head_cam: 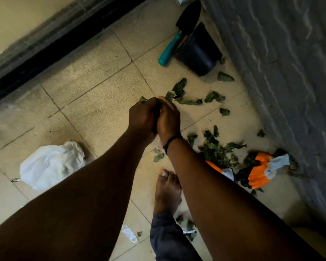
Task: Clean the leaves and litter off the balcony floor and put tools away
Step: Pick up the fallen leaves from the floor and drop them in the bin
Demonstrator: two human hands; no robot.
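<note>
My left hand (142, 117) and my right hand (168, 120) are pressed together over the tiled floor, fingers curled round a clump of green leaves; leaf bits stick out at the fingertips (143, 99). Loose leaves (188, 101) lie scattered just beyond the hands. A thicker leaf pile (217, 150) lies to the right near my wrist. A trowel with a teal handle (169, 50) leans by a black pot (198, 53) at the top. Orange and grey gloves (258, 171) lie on the floor at the right.
A crumpled white plastic bag (51, 163) sits on the tiles at the left. A grey wall (290, 63) runs along the right, a dark door sill (45, 46) along the upper left. My bare foot (167, 191) stands below the hands, small litter scraps (129, 233) beside it.
</note>
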